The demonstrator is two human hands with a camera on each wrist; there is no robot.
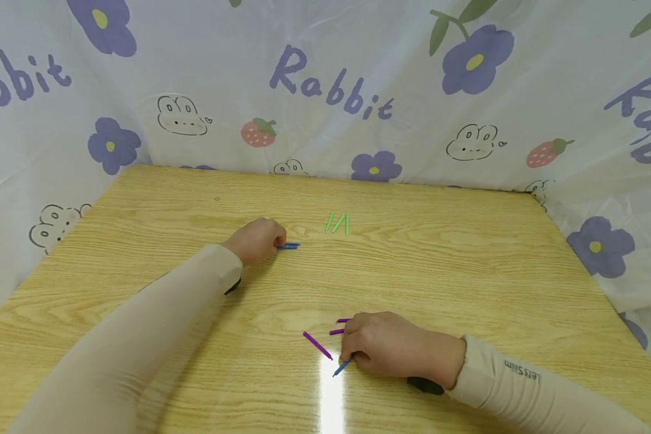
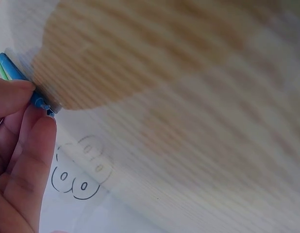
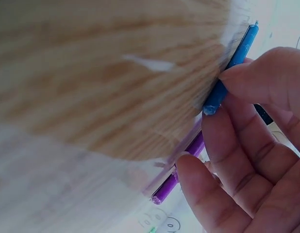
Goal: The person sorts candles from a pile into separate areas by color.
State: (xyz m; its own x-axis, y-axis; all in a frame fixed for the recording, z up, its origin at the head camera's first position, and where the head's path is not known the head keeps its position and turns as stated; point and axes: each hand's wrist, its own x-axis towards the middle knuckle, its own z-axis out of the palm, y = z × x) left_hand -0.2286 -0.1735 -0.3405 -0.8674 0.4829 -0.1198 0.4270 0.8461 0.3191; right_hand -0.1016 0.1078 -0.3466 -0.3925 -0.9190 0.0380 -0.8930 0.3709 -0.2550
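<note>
On the left side of the table, my left hand (image 1: 255,241) pinches thin blue candles (image 1: 290,246) near one end; two show beyond the fingertips. The left wrist view has the thumb pressed along a blue candle (image 2: 15,70), wick ends by the forefinger. Nearer the front, my right hand (image 1: 385,343) holds another blue candle (image 1: 341,368) between thumb and fingers, clearly seen in the right wrist view (image 3: 237,58). Two purple candles (image 1: 337,331) lie partly hidden beside its fingers. A third purple candle (image 1: 317,345) lies slantwise to their left.
Several green candles (image 1: 340,224) lie close together toward the back of the wooden table (image 1: 466,259). A white printed curtain (image 1: 325,138) hangs along the table's far edge and sides. Bright glare (image 1: 332,404) falls on the front of the tabletop.
</note>
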